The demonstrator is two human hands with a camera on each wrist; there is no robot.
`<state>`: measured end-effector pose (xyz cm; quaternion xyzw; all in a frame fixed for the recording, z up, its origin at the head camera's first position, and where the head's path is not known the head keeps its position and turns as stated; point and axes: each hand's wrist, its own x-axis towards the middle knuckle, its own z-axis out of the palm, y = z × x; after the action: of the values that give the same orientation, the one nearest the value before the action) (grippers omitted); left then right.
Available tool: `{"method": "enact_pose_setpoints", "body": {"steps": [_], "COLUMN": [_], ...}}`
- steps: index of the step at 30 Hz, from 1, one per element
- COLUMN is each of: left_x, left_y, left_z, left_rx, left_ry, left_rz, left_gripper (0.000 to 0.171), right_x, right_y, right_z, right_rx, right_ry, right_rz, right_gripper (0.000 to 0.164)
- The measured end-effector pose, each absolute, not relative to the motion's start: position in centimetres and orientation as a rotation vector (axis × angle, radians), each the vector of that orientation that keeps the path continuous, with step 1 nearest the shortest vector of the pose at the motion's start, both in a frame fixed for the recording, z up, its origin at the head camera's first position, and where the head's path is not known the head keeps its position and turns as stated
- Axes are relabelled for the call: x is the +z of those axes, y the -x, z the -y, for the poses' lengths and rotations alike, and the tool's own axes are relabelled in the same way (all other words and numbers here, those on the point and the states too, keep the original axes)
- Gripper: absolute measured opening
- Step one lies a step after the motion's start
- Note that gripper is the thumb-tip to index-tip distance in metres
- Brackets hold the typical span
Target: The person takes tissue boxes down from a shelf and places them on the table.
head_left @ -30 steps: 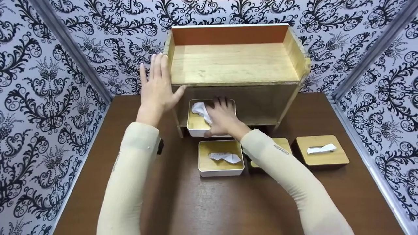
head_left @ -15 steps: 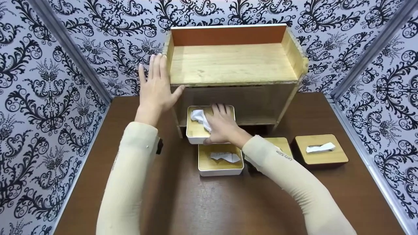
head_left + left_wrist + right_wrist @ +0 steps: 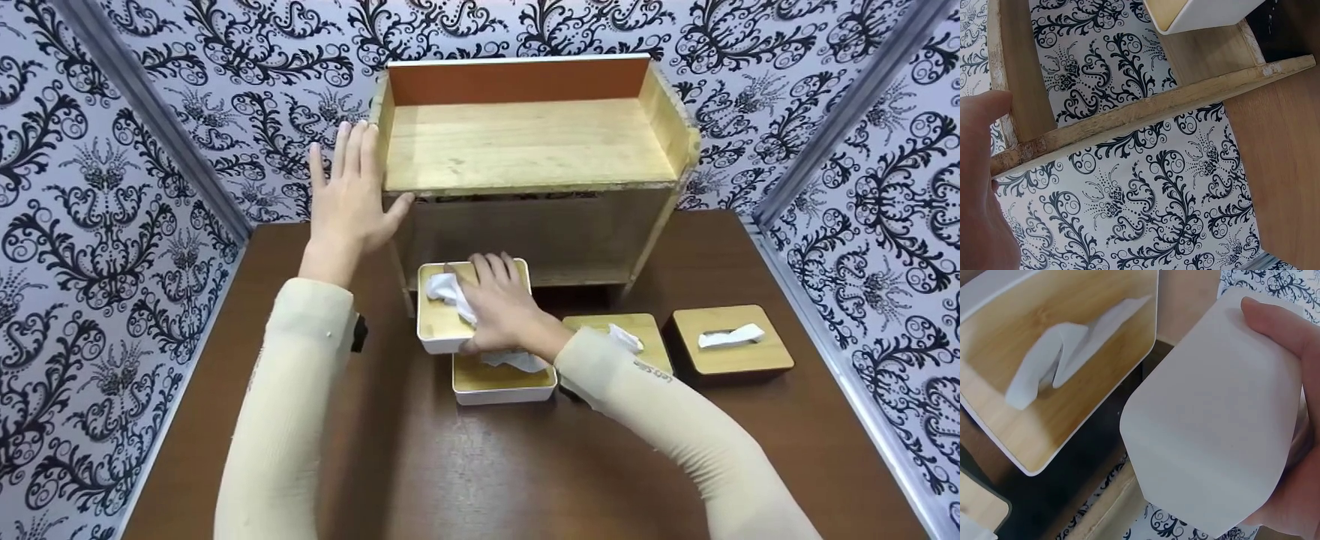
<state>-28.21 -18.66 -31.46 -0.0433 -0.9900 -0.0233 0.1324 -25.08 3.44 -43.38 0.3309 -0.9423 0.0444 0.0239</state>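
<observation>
A white tissue box (image 3: pixel 436 322) with a wooden lid is in my right hand (image 3: pixel 504 309), which spans it from above, thumb and fingers on opposite sides. White tissue sticks out of its slot, partly covered by the hand. In the right wrist view the white side of the held tissue box (image 3: pixel 1213 410) faces the camera. A second white tissue box (image 3: pixel 504 395) stands on the table below and overlaps it in the head view. My left hand (image 3: pixel 346 210) lies with straight fingers along the left side of the wooden shelf (image 3: pixel 525 150), thumb at its front edge.
Two dark tissue boxes with wooden lids stand to the right, a nearer box (image 3: pixel 649 328) partly behind the right sleeve and an outer box (image 3: pixel 772 349). The shelf's side panel (image 3: pixel 1140 112) and open lower bay stand behind the held box. Patterned walls (image 3: pixel 112 225) enclose the brown table (image 3: pixel 420 480).
My right hand has drawn the tissue box out of the shelf's lower bay, toward me and slightly left, over the second white box. The left hand stays at the shelf's side.
</observation>
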Motion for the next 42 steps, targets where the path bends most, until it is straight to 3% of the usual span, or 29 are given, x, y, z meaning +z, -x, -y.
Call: {"method": "enact_pose_setpoints", "body": {"steps": [13,24,42], "left_x": [-32.0,-35.1,-46.8], "left_y": [27.5,25.3,18.1], "left_z": [19.8,25.0,33.6], "left_rx": [-0.158,-0.224,-0.293], "left_ry": [0.197,0.205,0.040], "left_rz": [2.823,2.819,2.967], "left_gripper": [0.095,0.089,0.080], "right_x": [-44.0,-44.2,-44.5], "right_y": [23.9,23.2,21.8], "right_z": [-2.7,-1.9,2.6], "right_rx": [0.104,0.123,0.063], "right_ry": [-1.054,-1.042,-1.030], "right_rz": [2.902,2.927,2.926], "right_gripper": [0.122,0.124,0.125]}}
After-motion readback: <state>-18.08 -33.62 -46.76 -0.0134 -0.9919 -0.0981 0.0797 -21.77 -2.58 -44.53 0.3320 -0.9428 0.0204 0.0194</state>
